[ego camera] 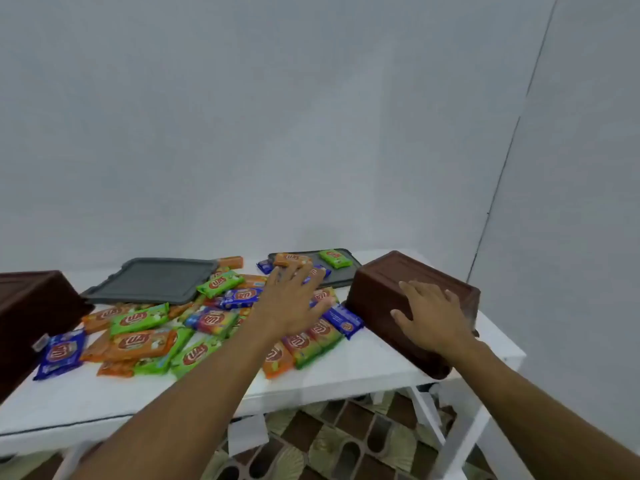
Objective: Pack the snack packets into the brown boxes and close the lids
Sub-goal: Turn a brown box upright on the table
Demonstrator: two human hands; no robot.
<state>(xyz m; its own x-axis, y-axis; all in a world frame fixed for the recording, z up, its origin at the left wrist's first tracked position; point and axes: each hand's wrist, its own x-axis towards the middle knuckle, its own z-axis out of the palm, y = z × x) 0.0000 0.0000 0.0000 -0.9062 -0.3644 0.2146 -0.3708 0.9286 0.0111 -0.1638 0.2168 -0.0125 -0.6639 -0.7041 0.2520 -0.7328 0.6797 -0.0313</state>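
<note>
Snack packets [145, 341] lie loose in a heap mid-table [381, 368], a few spilled onto the far-right grey lid [346, 277]. The second grey lid [149, 280] sits bare at back-left. Left hand [294, 303] is over the heap, fingers [273, 280] spread and straight, gripping nothing; can't tell if it touches the packets. Right hand [433, 317] lies flat on the right brown box [381, 275], fingers spread, not curled round it. That box is tipped, w/ its rim low toward the near table edge. Left brown box [31, 306] is at the frame edge, looks tilted too, no hand on it. Handling est.: packets are light, soft slick wrap, contents prob. crushable, so scoop several stacked flat and pinch by the long edges, no squeeze. Boxes look like rigid plastic, light when empty, so likely to skid; hold by wall or rim. Lids look thin and stiff; take by an edge.
</note>
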